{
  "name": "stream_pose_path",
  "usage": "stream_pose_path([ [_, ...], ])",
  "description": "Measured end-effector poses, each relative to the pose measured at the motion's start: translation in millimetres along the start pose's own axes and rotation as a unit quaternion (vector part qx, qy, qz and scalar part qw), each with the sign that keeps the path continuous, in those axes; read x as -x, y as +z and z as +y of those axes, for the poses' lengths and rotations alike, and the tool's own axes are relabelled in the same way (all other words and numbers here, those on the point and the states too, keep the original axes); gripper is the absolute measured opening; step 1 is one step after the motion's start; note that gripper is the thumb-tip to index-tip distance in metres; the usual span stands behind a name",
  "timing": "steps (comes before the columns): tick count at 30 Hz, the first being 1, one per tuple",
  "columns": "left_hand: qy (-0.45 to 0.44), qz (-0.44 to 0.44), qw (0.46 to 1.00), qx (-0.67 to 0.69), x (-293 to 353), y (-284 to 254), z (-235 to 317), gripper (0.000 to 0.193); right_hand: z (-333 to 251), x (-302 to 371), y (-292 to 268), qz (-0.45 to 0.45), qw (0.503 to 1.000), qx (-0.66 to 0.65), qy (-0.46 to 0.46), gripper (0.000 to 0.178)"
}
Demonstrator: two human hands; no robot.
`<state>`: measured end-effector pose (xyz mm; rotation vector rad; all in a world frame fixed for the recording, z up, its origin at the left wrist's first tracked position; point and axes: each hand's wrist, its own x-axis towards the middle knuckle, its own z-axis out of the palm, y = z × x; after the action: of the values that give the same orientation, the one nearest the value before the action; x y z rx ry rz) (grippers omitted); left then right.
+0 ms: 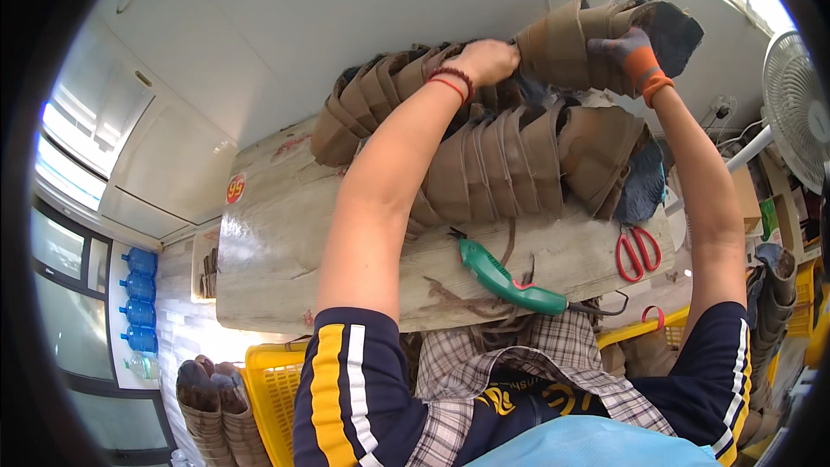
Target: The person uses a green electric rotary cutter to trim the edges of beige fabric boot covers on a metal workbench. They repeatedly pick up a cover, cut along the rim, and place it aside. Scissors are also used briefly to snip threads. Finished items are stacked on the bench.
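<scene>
My right hand (633, 54), in a grey and orange glove, grips the right end of a raised stack of nested brown boot shafts (558, 45) with dark fuzzy lining. At the stack's left end, my bare left hand (489, 61) is closed against its edge. Its fingertips are partly hidden there. Behind my left wrist, another nested row of boot shafts (359, 104) lies along the back of the table. A third row of boot shafts (493, 169) lies in front, below the raised stack.
Green electric cutter (501, 279) and red-handled scissors (638, 252) lie on the wooden table (268, 251) among brown scraps. A yellow crate (270, 398) stands by my left side, near upright boot shafts (212, 415). To the right are a white fan (797, 112) and shelving.
</scene>
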<state>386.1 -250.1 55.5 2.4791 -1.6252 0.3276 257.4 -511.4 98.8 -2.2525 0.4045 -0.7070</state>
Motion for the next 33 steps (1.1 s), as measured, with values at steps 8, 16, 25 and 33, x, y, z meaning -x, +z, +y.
stream_pose_path([
  [8,-0.01,0.059,0.995,-0.083,35,13,-37,0.022,10,-6,50,0.01,0.994,0.107,-0.01,0.057],
  [16,-0.002,0.1,0.995,-0.007,41,10,-53,0.021,-30,-4,93,-0.047,0.992,0.113,-0.004,0.077],
  [25,-0.011,0.128,0.987,0.096,53,8,-64,0.016,-60,-23,94,-0.146,0.982,-0.102,0.062,0.056],
  [33,-0.42,0.409,0.79,0.178,206,-21,-145,0.024,-4,-24,133,-0.129,0.959,-0.145,0.205,0.069],
])
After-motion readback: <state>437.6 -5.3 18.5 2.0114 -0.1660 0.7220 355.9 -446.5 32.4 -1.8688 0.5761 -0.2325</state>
